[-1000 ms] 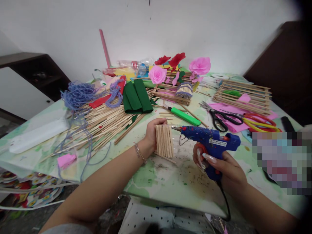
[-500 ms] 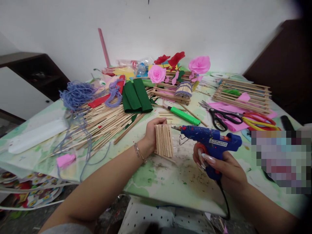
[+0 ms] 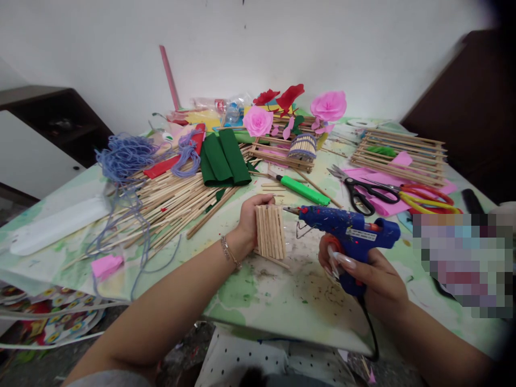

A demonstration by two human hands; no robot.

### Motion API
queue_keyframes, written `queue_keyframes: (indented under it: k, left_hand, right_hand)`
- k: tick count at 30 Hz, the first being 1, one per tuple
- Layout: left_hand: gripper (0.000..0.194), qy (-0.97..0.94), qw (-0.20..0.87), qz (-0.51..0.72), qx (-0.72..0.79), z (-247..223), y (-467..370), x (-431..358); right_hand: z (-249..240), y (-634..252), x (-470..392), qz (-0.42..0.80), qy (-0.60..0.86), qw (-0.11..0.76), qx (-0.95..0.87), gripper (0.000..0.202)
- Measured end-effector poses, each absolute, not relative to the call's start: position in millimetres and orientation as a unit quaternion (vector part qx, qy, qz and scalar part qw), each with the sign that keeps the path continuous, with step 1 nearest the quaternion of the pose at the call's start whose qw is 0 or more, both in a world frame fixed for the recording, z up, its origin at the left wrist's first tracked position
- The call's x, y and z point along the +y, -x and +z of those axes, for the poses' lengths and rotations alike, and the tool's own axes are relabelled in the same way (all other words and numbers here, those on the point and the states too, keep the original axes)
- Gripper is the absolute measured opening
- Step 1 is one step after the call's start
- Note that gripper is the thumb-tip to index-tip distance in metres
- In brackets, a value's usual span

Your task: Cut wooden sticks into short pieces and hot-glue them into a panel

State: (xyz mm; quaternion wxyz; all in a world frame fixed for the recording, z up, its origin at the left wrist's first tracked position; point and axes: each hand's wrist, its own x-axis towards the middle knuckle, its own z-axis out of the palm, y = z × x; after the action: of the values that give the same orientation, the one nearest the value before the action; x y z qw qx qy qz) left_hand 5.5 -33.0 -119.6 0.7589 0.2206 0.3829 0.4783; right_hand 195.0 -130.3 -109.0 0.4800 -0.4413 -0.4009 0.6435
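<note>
My left hand [image 3: 249, 223] grips a small panel of short wooden sticks [image 3: 271, 232] set side by side, held upright above the table; some fingers are hidden behind it. A blue glue gun [image 3: 342, 223], speckled with paint or glue, is in my right hand [image 3: 368, 274], fingers wrapped round its handle and near the orange trigger. The gun's metal tip points left, close to the panel's upper right corner; whether it touches cannot be told. Below the panel a loose stick [image 3: 274, 262] lies on the table.
Behind my hands lie a green cutter [image 3: 304, 190], black scissors [image 3: 360, 193], green felt [image 3: 226, 158] and paper flowers [image 3: 258, 121]. Many long sticks [image 3: 177, 204] and purple yarn [image 3: 124, 156] cover the left side. A slatted stick frame [image 3: 399, 156] stands back right.
The view has shifted very slightly. Both hands keep their holds, and the panel and glue gun stay almost in the same position relative to each other.
</note>
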Motion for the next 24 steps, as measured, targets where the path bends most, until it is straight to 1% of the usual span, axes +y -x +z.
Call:
queue_keyframes:
  k: [10,17,24]
  left_hand:
    - [0.031,-0.216,0.760,0.477,0.386,-120.5,-4.7,-32.5]
    - [0.031,-0.209,0.761,0.484,0.379,-117.7,-4.6,-32.0]
    - [0.032,-0.204,0.761,0.481,0.385,-115.7,-5.0,-33.1]
  right_hand:
    - [-107.2,-195.3,-131.0,0.647,0.434,0.476,-0.407,0.027]
    - [-102.7,-194.4,-129.7,0.677,0.374,0.473,-0.421,0.021]
    - [-103.8,-194.3,-129.0,0.680,0.400,0.476,-0.390,0.023]
